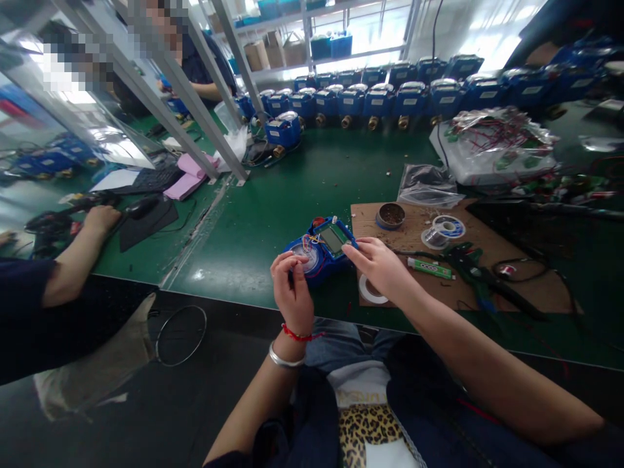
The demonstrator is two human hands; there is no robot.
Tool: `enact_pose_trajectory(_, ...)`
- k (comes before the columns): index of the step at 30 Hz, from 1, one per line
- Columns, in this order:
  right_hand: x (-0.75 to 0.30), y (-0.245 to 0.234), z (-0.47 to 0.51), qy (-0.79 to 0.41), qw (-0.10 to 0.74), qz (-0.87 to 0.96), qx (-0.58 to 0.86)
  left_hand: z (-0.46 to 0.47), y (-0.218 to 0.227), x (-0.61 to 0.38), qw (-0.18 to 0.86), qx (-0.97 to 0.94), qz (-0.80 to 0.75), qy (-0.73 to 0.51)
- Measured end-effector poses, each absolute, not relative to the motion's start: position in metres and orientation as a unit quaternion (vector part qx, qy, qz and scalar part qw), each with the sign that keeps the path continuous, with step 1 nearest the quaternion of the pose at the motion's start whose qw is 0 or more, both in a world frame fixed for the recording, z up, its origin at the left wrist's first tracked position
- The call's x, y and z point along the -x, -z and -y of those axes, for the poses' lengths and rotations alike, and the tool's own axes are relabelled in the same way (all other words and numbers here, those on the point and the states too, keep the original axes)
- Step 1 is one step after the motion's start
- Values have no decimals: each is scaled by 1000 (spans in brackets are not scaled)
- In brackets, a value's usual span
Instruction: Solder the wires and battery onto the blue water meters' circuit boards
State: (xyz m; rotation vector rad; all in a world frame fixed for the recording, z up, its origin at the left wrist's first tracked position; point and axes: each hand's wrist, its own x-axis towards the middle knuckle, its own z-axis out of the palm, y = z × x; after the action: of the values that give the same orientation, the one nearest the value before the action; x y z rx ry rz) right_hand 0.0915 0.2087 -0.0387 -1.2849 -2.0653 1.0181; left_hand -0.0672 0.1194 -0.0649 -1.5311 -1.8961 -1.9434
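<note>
Left hand (292,289): thumb and index tips sat close together at the round clear dial (313,259), by thin coloured wires (308,242); couldn't tell if they pinched anything. Right hand (380,261): thumb on the front of the green circuit board with grey display (335,239), fingers around its blue edge, pinching that end.

Both were on one blue plastic meter (322,268), on the green surface (234,227) near the front edge, left of the brown cardboard sheet (365,221). Long axis ran lower left to upper right: dial end left, display end angled right and away from the person, screen up.

Containers: round metal tin (390,225) held brown bits. Clear plastic bag (431,192) had something dark, unidentifiable. White tray (468,170) carried silvery wrap, red wires (497,133) and green boards.
</note>
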Motion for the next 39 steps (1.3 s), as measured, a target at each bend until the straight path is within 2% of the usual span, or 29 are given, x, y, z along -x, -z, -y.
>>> enact_pose_trajectory(9,-78,27,-244,-373,163,803,434,-131,64,80,12,491,622,610)
enact_pose_trajectory(16,-114,30,-231,-432,236,746,448,-126,64,78,13,500,628,596)
enact_pose_trajectory(18,-126,35,-231,-399,253,750,463,-124,60,76,22,506,632,587)
enact_pose_trajectory(22,-135,58,-235,-252,255,816,453,-114,51,61,94,540,631,549)
enact_pose_trajectory(24,-133,72,-237,-235,243,841,422,-108,48,51,124,567,622,526)
enact_pose_trajectory(26,-129,82,-239,-232,230,857,398,-104,47,42,98,606,598,515)
enact_pose_trajectory(32,-130,85,-238,-224,227,864,391,-113,59,26,-65,657,582,475)
enact_pose_trajectory(39,-141,88,-230,-228,264,871,346,-136,73,13,-72,653,618,432)
